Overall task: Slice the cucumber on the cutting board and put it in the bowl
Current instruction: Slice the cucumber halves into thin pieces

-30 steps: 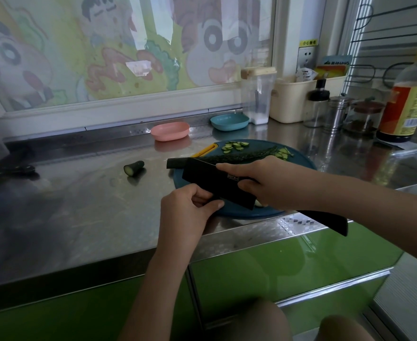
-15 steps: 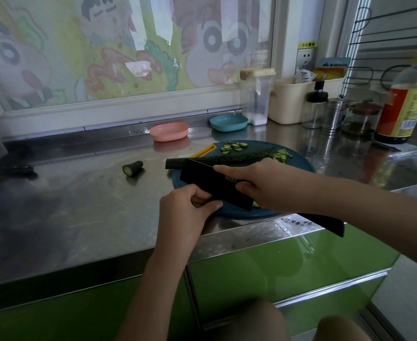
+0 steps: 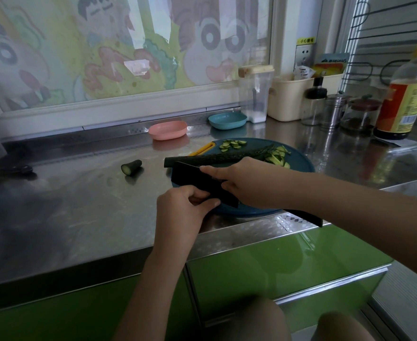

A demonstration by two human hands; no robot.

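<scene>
On board (image 3: 298, 159), cucumber (image 3: 215, 157) lies L–R, blunt end left.

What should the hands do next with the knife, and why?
Probably lift the left hand away from the knife blade and set it on the long cucumber. That hand curls right at the blade, the right hand grips the knife, and the cucumber lies mostly unsliced on the cutting board.

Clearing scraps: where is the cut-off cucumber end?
In the head view, the dark-green cucumber end lies on the steel counter, left of the round teal cutting board.
</scene>
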